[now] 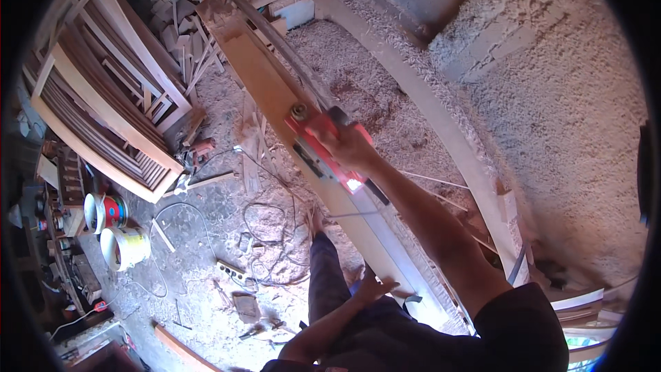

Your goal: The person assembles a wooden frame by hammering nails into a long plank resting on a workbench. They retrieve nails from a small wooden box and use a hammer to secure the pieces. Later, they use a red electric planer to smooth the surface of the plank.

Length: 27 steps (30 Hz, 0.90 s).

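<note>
My right hand (352, 148) is wrapped round the top handle of a red electric planer (317, 139), which lies along a long wooden plank (258, 72). The planer has a round knob at its front end and a black part at its side. Close to my body, my left hand (375, 287) rests at the plank's near left edge, its fingers stretched out over the wood. A small dark piece (413, 299) lies on the plank beside those fingers. Bright light washes out the plank's near end.
Wooden door or window frames (103, 89) lean at the left. Two buckets (125, 246) stand below them, near a power strip (231, 270) and looping cords. Offcuts (180, 38) are piled at the far left. A long beam (413, 89) and heaps of shavings (551, 96) lie to the right.
</note>
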Available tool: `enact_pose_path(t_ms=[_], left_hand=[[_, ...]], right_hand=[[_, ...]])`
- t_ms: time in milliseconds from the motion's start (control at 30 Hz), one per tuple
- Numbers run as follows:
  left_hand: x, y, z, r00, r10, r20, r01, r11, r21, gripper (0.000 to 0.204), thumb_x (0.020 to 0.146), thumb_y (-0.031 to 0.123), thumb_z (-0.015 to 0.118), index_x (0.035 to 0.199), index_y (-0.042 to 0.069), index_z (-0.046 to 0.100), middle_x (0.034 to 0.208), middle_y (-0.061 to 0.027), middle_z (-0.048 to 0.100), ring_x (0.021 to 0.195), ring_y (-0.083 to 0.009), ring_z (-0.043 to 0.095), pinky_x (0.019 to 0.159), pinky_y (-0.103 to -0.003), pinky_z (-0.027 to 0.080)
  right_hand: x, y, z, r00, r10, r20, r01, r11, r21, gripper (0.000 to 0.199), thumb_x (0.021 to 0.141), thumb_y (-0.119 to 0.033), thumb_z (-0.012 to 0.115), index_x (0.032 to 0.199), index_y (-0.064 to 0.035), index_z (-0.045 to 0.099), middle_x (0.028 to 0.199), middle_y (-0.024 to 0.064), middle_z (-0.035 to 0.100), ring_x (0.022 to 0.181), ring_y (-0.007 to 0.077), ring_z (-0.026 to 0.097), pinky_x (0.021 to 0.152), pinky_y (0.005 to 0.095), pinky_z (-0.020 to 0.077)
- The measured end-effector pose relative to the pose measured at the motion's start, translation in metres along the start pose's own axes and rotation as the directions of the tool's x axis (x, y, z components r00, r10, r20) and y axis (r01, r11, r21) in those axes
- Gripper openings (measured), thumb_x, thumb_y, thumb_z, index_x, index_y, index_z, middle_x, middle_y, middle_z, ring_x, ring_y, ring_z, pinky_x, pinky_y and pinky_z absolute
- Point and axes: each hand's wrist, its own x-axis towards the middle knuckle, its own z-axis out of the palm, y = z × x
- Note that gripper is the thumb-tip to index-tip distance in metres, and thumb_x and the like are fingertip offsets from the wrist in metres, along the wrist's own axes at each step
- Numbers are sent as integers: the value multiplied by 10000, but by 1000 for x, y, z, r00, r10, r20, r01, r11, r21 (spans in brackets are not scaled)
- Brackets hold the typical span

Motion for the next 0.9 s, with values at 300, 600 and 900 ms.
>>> enact_pose_path(t_ms=[300,600,900], left_hand=[[-41,-13,52,931,-14,364,54,993,-101,343,849,237,741,1117,40,656,1046,-117,672,1039,-234,624,934,-385,478],[-42,3,42,953,-105,283,84,993,86,744,809,279,779,1400,30,400,1310,-183,555,1183,-304,568,1032,-412,443],[18,1,-37,959,-279,49,280,901,-332,636,821,162,802,1327,30,439,1196,-87,605,1056,-180,639,858,-363,556]], right_hand=[[-388,148,-3,874,-484,-37,410,777,-478,499,883,-134,663,1303,-158,396,1212,311,577,635,368,668,399,356,509],[-321,96,2,989,-40,-144,21,991,-133,447,949,-401,566,1194,-28,563,735,189,634,619,389,656,500,438,491],[-11,44,31,823,-534,-196,446,819,-362,470,970,-498,518,1253,-124,542,734,249,647,730,401,679,512,485,500]])
